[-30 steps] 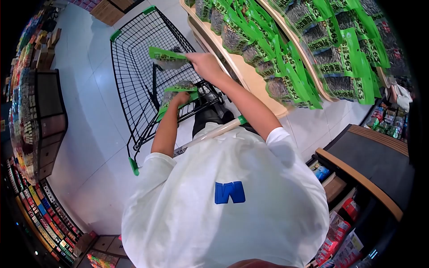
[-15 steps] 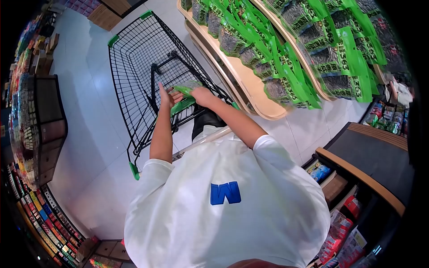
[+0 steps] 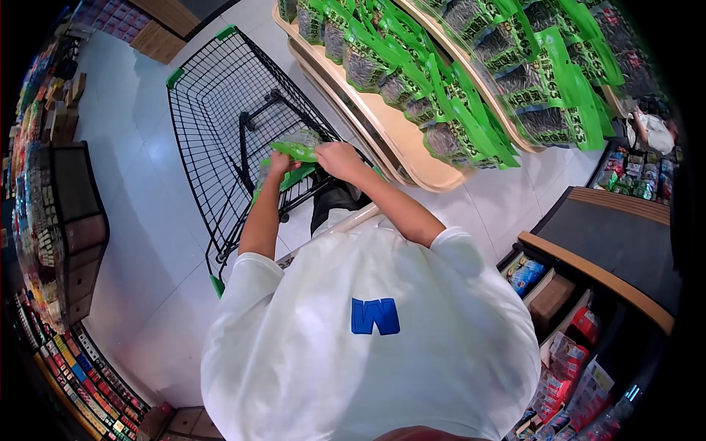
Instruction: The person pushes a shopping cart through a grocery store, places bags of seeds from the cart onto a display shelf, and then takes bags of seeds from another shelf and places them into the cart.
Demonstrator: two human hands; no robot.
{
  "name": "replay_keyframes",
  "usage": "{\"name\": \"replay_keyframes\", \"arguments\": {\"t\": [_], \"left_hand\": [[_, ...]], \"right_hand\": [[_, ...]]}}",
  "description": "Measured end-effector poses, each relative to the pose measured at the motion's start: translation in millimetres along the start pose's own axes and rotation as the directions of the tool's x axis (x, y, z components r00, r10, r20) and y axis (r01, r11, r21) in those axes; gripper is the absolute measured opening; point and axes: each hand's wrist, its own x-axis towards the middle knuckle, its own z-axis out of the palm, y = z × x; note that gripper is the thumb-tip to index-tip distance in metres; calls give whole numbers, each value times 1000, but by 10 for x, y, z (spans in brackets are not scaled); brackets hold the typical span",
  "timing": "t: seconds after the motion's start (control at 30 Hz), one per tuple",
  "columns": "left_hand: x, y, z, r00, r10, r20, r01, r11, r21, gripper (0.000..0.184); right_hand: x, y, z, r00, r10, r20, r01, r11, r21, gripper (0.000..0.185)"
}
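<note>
In front of my body, over the handle end of a black wire shopping cart (image 3: pixel 213 95), I hold a clear and green plastic bag (image 3: pixel 296 150) with both hands. My right hand (image 3: pixel 338 159) grips its right end with the fingers wrapped in. At its left end, my left hand (image 3: pixel 280 162) is closed on the green edge. More green and clear material hangs just beside my left wrist; whether it belongs to the same bag, I cannot tell. The bag's contents are hard to make out.
Right of the cart, a tiered wooden display (image 3: pixel 404 136) carries rows of green-topped bags (image 3: pixel 456 140) with dark contents. A dark counter (image 3: pixel 610 220) with packets beneath stands at right. Stocked shelves (image 3: pixel 44 235) line the left side, with tiled floor (image 3: pixel 140 206) between.
My left hand has gone from open, fingers spread beside the bag, to closed on its left end. The bag shows more spread between the hands. The view has shifted slightly.
</note>
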Motion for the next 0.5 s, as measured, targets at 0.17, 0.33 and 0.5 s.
{"name": "replay_keyframes", "arguments": {"t": [0.17,0.33,0.5], "left_hand": [[121,-117,-34,995,-52,82,53,998,-17,29],[173,-177,80,986,-136,98,124,986,114,23],[179,-244,36,992,-79,96,50,961,273,21]], "right_hand": [[-215,193,-523,943,43,-330,-3,993,121,11],[-355,643,-984,736,118,-666,-217,974,-68,19],[-378,1140,-1258,663,214,-717,-420,900,-119,37]]}}
